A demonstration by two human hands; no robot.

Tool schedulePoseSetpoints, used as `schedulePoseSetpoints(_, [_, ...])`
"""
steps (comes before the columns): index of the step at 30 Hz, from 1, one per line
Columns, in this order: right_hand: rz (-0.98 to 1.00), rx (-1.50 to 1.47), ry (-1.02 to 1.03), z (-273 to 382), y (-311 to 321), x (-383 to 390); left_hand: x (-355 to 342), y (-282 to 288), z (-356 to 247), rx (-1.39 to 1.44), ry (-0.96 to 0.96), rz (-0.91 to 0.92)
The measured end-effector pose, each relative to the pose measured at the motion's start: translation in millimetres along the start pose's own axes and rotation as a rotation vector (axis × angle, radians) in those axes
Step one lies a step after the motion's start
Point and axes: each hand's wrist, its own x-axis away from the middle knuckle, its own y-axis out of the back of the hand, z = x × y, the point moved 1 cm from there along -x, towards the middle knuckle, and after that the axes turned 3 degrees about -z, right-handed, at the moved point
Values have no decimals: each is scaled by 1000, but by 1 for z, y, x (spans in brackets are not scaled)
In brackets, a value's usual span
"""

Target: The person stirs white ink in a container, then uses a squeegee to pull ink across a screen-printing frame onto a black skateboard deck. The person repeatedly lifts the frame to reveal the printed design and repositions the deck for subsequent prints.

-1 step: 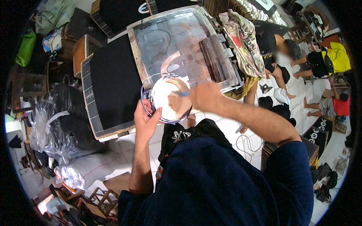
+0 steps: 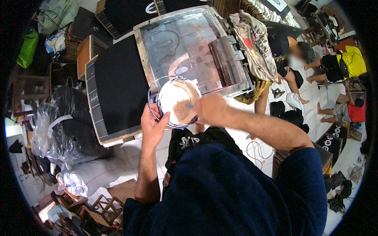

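Observation:
My left hand (image 2: 153, 124) grips a small bucket (image 2: 165, 94) with a wire handle, full of cream-white substance marked with a brownish swirl. My right hand (image 2: 210, 110) is closed on a blue-handled tool (image 2: 189, 106) dipped in it; the motion blurs the hand, and the tool's end is not clear. Just beyond the bucket lies a framed printing screen (image 2: 165, 47) with a cloudy surface and dark strips at its right side. A flat black board (image 2: 114, 94) sits to its left.
Stained cloths (image 2: 252, 47) hang right of the screen. Wrapped bundles (image 2: 86, 177) are at left. Other people (image 2: 354, 110) sit barefoot on the tiled floor at right, among dark cloth piles (image 2: 291, 118). A cord (image 2: 258, 157) and wooden frames (image 2: 110, 208) lie near me.
My right hand and the tool have moved downward in the bucket. The brown swirl in the contents has shifted. My left hand holds its place.

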Motion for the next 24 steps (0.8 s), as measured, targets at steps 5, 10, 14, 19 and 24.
schedulePoseSetpoints(5, [-277,-134,49,-9,17,-9,0,-1,4,60,13,-10])
schedulePoseSetpoints(10, [19,203,-29,-8,6,-5,0,-1,6,27,-34,-26])
schedulePoseSetpoints(14, [-126,24,195,4,5,-4,1,-4,6,25,14,-56])
schedulePoseSetpoints(19, [-250,182,52,-14,17,-7,3,-7,6,57,26,-63])
schedulePoseSetpoints(24, [113,-86,114,3,0,-1,3,-3,9,-40,-64,-69])
